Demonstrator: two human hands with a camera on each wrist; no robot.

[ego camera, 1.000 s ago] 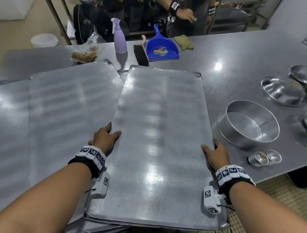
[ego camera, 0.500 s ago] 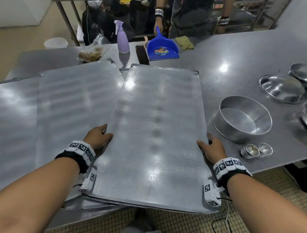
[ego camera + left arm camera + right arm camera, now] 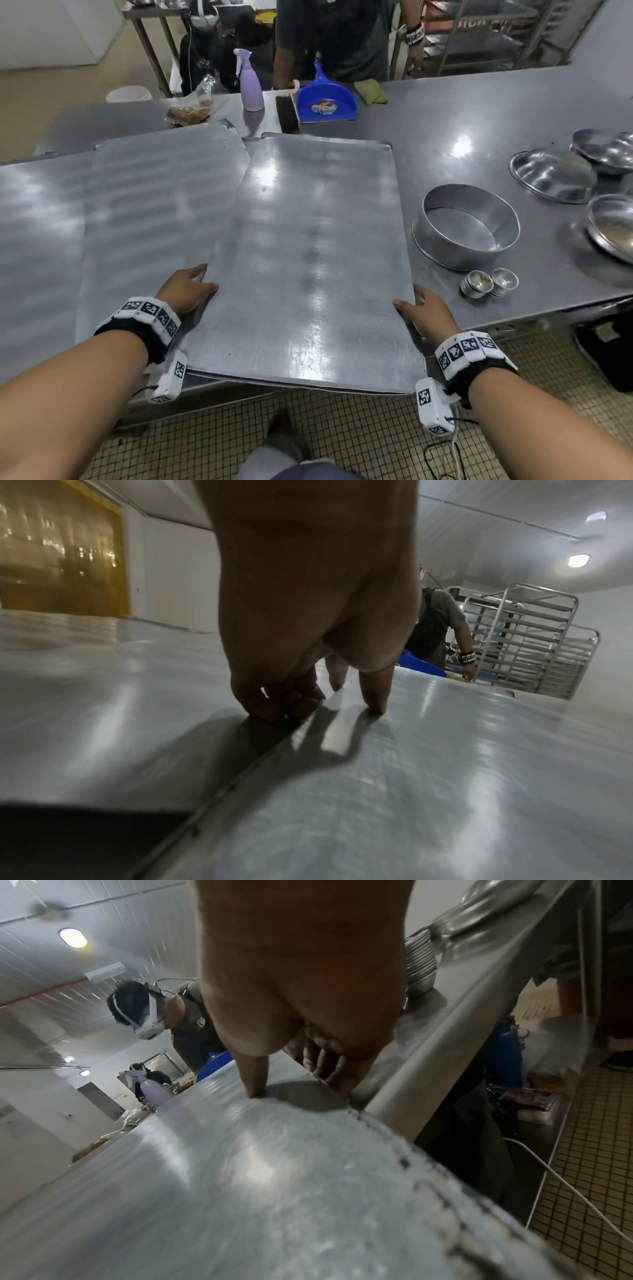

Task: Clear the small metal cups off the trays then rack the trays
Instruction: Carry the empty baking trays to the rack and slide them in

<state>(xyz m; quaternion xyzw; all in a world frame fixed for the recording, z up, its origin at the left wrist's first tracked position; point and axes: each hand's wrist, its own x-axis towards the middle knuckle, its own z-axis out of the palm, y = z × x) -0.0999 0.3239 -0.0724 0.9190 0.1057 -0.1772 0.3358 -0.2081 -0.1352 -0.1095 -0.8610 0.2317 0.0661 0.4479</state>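
A large bare metal tray point(image 3: 308, 246) lies lengthwise before me, its near end jutting past the table's front edge. My left hand point(image 3: 186, 289) grips its left rim, thumb on top and fingers curled under point(image 3: 284, 704). My right hand point(image 3: 423, 313) grips the right rim the same way, thumb point(image 3: 255, 1085) pressed on the tray's surface. A second tray point(image 3: 154, 205) lies flat to the left, partly under the first. Two stacks of small metal cups point(image 3: 488, 282) stand on the table right of the held tray.
A round cake tin point(image 3: 466, 226) and several steel bowls point(image 3: 555, 174) fill the right side. A spray bottle point(image 3: 251, 82), brush and blue dustpan point(image 3: 325, 99) sit at the far edge, where a person stands. A tray rack point(image 3: 527, 642) stands behind them.
The tray has slid toward me in both hands, its near end now hanging over the table edge. My view has pulled back, showing the tiled floor.
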